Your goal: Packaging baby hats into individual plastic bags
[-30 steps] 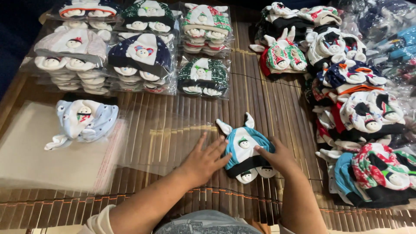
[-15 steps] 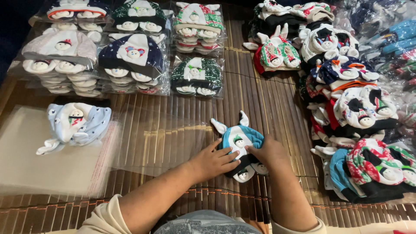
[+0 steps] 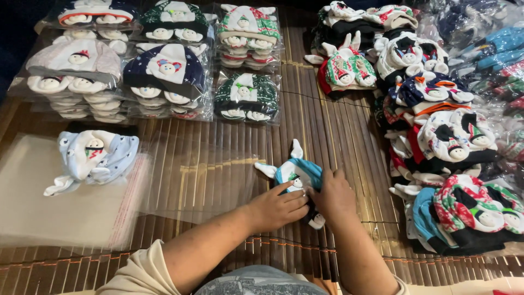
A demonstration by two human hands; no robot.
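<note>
blue hat [image 3: 303, 172] pressed flat on mat [image 3: 218, 164] | left hand [image 3: 278, 206], right hand [image 3: 334, 195]: fingers together on it | judged soft, light; best held by edges

Bare forearms, cream short sleeves

The left hand [image 3: 275, 206] and right hand [image 3: 334, 195] are ungloved and ringless; loose cream sleeves [image 3: 143, 272] end above the elbows, over a grey patterned garment [image 3: 256, 281].
</note>
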